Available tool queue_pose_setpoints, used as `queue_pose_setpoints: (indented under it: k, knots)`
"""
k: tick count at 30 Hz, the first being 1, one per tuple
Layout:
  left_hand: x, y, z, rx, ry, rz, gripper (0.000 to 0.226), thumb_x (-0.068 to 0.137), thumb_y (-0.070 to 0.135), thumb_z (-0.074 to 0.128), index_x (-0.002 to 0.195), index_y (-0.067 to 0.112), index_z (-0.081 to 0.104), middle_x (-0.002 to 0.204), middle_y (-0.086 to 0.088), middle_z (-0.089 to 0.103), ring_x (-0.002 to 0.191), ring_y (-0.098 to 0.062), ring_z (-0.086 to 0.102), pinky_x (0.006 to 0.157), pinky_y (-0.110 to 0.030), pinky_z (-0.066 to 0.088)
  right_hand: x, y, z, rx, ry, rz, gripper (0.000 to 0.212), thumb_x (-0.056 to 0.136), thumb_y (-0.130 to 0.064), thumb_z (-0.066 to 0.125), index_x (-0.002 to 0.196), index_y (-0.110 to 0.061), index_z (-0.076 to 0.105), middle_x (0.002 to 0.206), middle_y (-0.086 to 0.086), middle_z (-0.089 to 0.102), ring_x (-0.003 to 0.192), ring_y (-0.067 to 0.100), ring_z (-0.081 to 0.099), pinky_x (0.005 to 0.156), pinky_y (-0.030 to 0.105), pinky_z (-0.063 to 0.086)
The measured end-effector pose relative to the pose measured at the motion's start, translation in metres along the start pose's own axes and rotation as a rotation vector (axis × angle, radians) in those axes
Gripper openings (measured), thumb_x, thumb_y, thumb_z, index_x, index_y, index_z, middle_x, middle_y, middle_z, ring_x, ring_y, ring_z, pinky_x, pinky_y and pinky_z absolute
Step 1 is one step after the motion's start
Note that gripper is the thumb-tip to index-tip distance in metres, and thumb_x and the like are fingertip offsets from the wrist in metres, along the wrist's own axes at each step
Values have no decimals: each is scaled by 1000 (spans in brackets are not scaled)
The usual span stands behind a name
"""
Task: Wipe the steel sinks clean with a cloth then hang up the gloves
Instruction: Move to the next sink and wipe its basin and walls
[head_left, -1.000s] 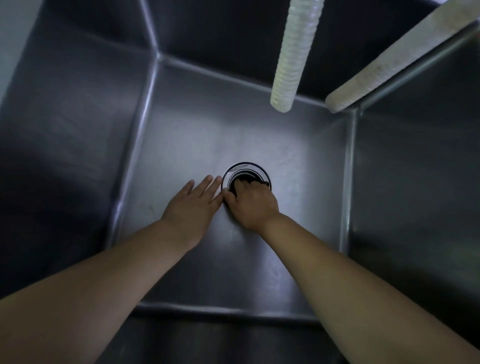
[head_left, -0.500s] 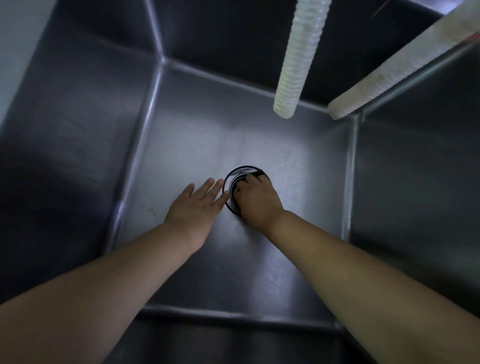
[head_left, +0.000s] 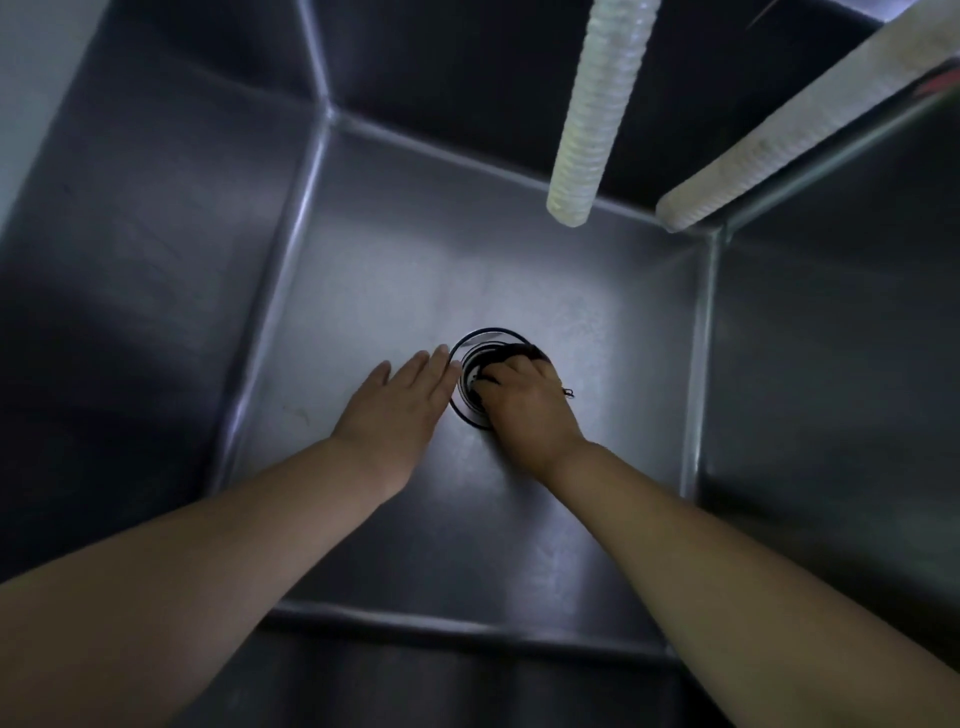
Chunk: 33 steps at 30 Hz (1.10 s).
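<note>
I look down into a deep steel sink (head_left: 395, 270) with a round drain (head_left: 480, 345) in its floor. My right hand (head_left: 524, 410) sits over the drain, its fingers curled round a small dark cloth (head_left: 511, 354) that pokes out past the fingertips into the drain opening. A dark thread (head_left: 569, 392) trails beside the knuckles. My left hand (head_left: 400, 410) lies flat on the sink floor just left of the drain, fingers straight and together. No gloves are in view.
Two pale ribbed hoses hang into the sink from above: one (head_left: 592, 114) over the back middle, the other (head_left: 800, 119) slanting in from the top right corner. Steel walls close in on all sides, with a ledge (head_left: 441, 623) at the near edge.
My right hand has shifted further right and forward over the drain with the dark cloth. My left hand has slid slightly forward beside it.
</note>
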<state>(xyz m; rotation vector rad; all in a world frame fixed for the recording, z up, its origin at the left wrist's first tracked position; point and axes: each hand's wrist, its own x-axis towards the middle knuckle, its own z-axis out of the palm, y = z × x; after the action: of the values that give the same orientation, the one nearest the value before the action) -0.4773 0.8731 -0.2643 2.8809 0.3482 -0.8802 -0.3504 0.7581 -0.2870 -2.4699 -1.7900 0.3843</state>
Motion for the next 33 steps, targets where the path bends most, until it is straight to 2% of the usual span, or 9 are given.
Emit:
queue_pose_setpoints:
  k: [3, 8, 11, 14, 18, 20, 23, 27, 33]
  knots:
    - [5, -8, -9, 206, -21, 137, 116, 76, 39, 69, 148, 16, -18, 156, -5, -25, 138, -27, 13, 100, -39, 30, 4, 5, 2, -31, -143, -12, 29, 86, -8, 52, 111, -8, 66, 108, 7, 65, 104, 31, 53, 95, 40, 32]
    - [25, -13, -20, 459, -70, 288, 118, 68, 60, 66, 151, 14, -3, 159, -3, -9, 127, -28, 22, 92, -36, 30, 0, 8, -2, -26, -182, -24, 43, 83, -14, 49, 124, -11, 59, 121, 3, 59, 114, 26, 47, 102, 34, 23]
    - [34, -12, -22, 517, -75, 314, 117, 63, 62, 67, 150, 15, 4, 157, -2, 4, 123, -27, 24, 88, -35, 30, -6, 10, -16, 21, -48, -2, 35, 72, 2, 58, 102, -7, 71, 99, 9, 67, 96, 33, 58, 90, 41, 38]
    - [36, -13, -20, 528, -68, 324, 120, 61, 67, 67, 150, 17, 4, 157, -1, 4, 124, -27, 23, 88, -34, 30, -15, 19, -32, 152, 169, 81, 34, 64, 6, 55, 90, -5, 73, 87, 12, 69, 81, 36, 61, 74, 42, 50]
    - [35, -14, -16, 509, -57, 324, 123, 61, 67, 69, 150, 15, 1, 158, -3, 1, 128, -29, 20, 93, -36, 29, -25, 32, -45, 220, 451, 305, 38, 73, -2, 43, 99, -2, 71, 95, 14, 68, 84, 37, 57, 79, 43, 50]
    - [34, -14, -16, 489, -46, 320, 122, 61, 64, 71, 150, 14, 4, 157, -5, 4, 128, -29, 21, 93, -37, 30, -21, 29, -42, 245, 463, 324, 35, 76, -4, 45, 101, 1, 69, 98, 17, 67, 87, 38, 57, 83, 40, 48]
    - [31, -10, -17, 475, -43, 295, 118, 61, 60, 73, 149, 14, 8, 155, -3, 9, 127, -29, 22, 92, -36, 30, -14, 17, -25, 189, 198, 131, 24, 78, -5, 58, 100, 0, 69, 97, 16, 68, 88, 37, 60, 83, 39, 47]
    - [32, -9, -21, 421, -66, 286, 118, 59, 54, 78, 148, 13, 13, 155, -3, 10, 129, -28, 22, 94, -36, 29, -1, 10, -7, -78, -242, -57, 40, 94, -36, 40, 118, -11, 60, 112, 5, 64, 106, 25, 52, 98, 33, 28]
    - [28, -9, -22, 368, -65, 253, 118, 57, 52, 80, 148, 15, 13, 156, 0, 8, 128, -27, 20, 94, -36, 29, 14, -5, -5, -293, -397, -45, 51, 94, -40, 25, 123, -11, 56, 118, 3, 61, 113, 20, 46, 103, 34, 21]
